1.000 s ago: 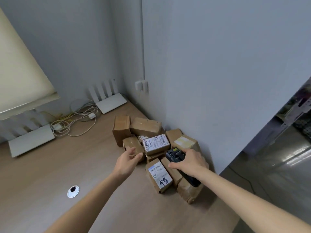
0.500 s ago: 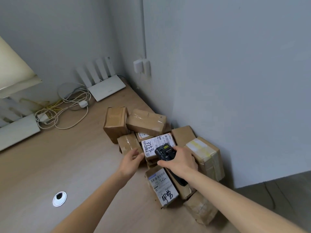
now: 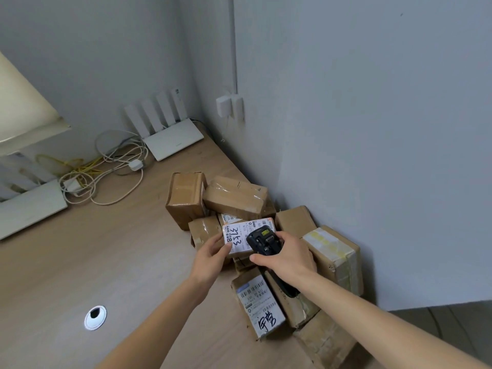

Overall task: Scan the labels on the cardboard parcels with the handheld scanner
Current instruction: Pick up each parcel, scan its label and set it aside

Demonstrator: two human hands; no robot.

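Wooden desk (image 3: 80, 262) in a grey-walled corner, cardboard parcels (image 3: 234, 198) heaped against the wall.

Left hand (image 3: 213, 255) pinches the near edge of a labelled parcel (image 3: 239, 237) on top of the heap (black handwriting across its white label), thumb over the label. Right hand (image 3: 288, 258) grips a black handheld scanner (image 3: 262, 239), its head just above that label. Two white routers (image 3: 173, 139) and tangled cables (image 3: 106, 174) lie farther back on the desk.
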